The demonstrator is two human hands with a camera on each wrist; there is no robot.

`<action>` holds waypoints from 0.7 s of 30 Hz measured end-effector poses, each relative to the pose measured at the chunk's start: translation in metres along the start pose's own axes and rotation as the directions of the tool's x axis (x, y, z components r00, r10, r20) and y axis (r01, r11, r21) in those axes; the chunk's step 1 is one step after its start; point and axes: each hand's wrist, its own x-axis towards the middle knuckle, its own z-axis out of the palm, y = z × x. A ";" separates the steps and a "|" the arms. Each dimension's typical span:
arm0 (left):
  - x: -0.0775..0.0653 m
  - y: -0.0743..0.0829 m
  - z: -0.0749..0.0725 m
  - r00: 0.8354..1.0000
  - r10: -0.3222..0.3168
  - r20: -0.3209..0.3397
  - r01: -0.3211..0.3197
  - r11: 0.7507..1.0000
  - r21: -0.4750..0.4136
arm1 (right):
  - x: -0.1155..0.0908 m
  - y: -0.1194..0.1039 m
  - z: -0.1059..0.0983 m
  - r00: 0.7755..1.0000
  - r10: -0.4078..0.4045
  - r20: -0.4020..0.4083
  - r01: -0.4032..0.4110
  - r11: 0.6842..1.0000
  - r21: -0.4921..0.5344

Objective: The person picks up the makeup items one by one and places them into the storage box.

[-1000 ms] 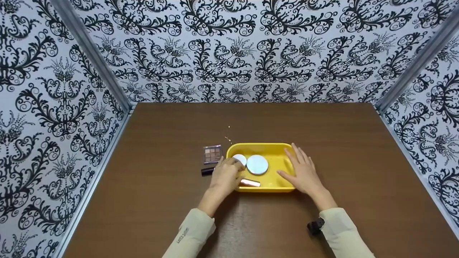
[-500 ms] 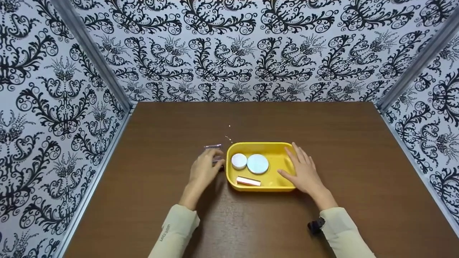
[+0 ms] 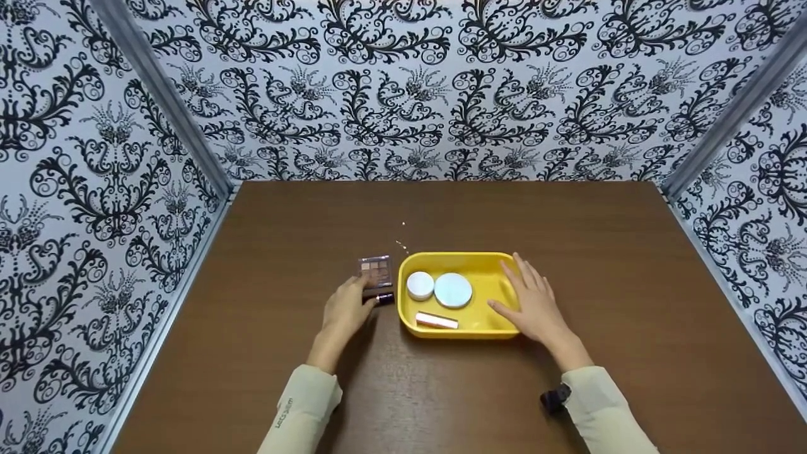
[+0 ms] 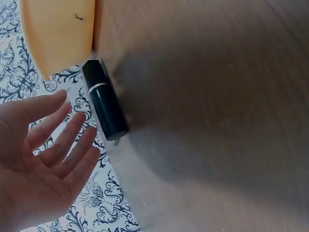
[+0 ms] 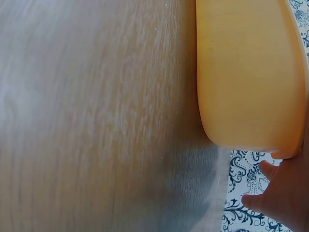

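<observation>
My left hand (image 3: 345,309), fingers loosely bent with nothing between them, hovers beside a black cosmetic tube (image 4: 105,100) with a silver band. The tube lies just left of a yellow tray (image 3: 457,334); in the head view the hand covers part of it. Just behind it is a clear-lidded eyeshadow palette (image 3: 376,270), slightly overlapped by the fingers. My right hand (image 3: 534,307) rests spread at the tray's right end, thumb over the inside. In the tray sit a small white round jar (image 3: 420,285), a larger pale round compact (image 3: 453,290) and a shiny pinkish tube (image 3: 437,320).
The brown wooden table (image 3: 630,284) carries all of this. Patterned white-and-black panels (image 3: 410,94) stand behind and at both sides. A few tiny light specks (image 3: 402,244) lie behind the tray. A dark device (image 3: 555,399) is strapped at the right wrist.
My left hand has come out of the tray and moved left to the black tube, uncovering the jar and the pinkish tube. The black tube lies closer to the tray. My right hand stays put.
</observation>
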 end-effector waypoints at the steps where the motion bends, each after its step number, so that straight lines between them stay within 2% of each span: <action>1: 0.000 0.000 0.001 1.000 -0.005 0.007 0.005 1.000 -0.001 | 0.000 0.000 0.000 1.000 0.000 0.001 0.000 1.000 -0.001; 4: -0.001 -0.002 0.004 1.000 -0.009 0.022 0.009 1.000 0.003 | 0.000 0.001 0.001 1.000 -0.001 0.003 0.001 1.000 -0.006; 11: -0.002 -0.003 0.011 0.999 0.031 0.020 -0.032 0.998 0.057 | 0.000 0.003 0.002 1.000 -0.002 0.004 0.002 1.000 -0.003; 21: -0.001 -0.002 0.015 1.000 0.017 -0.011 -0.017 0.997 0.072 | 0.001 0.003 0.002 1.000 -0.010 -0.002 0.010 1.000 -0.001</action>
